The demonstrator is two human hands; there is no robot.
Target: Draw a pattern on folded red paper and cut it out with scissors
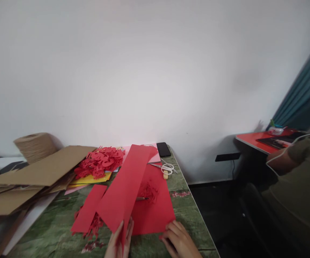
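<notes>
Head view: left hand [119, 239] closed in a pinch on the near end of a long red paper strip [124, 186], the strip slanting up and away across the middle of a green marbled table [191, 211]. Right hand [179, 240] at the near corner of a wider red paper sheet [155, 211], fingers curled, any grip on the paper impossible to confirm from this angle. Both pieces near the table's near edge, the strip lying over the sheet. Red paper, by appearance, light and thin, springy enough to stand slanted but easily creased; safest hold probably a flat pinch at an edge. Just left of the strip, a smaller red strip [89, 208] among ragged red scraps [94, 225]. Toward the far edge, a heap of red paper cut-outs [100, 162]; at the far right corner, white-handled scissors [168, 168] and a black phone [163, 149]. Beyond the left edge, flattened cardboard [31, 175] and a spool of twine [35, 147]. Far right, another person's olive sleeve [297, 168] beside a red-topped side table [254, 140].
</notes>
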